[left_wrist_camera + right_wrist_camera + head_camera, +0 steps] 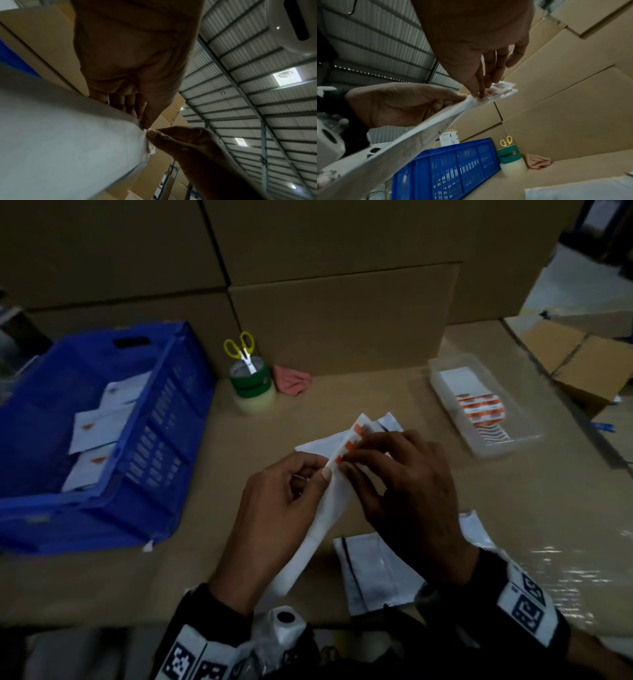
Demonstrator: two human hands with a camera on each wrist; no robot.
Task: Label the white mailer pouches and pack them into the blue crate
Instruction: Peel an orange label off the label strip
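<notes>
A white mailer pouch (325, 508) is held up above the cardboard table, tilted edge-on. My left hand (284, 501) pinches its upper edge between thumb and curled fingers, seen also as the pouch (68, 148) under the left hand (133, 83). My right hand (404, 491) pinches a strip of orange-and-white labels (349, 445) lying against the pouch's top. In the right wrist view its fingertips (479, 93) pick at the labels (500, 88) on the pouch (412, 135). The blue crate (161, 419) stands at the left with several labelled white pouches (102, 426) inside.
More white pouches (373, 570) lie on the table under my right wrist. A clear tray (513, 443) of label sheets sits at the right. A jar with yellow scissors (251, 385) and a pink cloth (291, 381) stand at the back, before stacked cardboard boxes (342, 316).
</notes>
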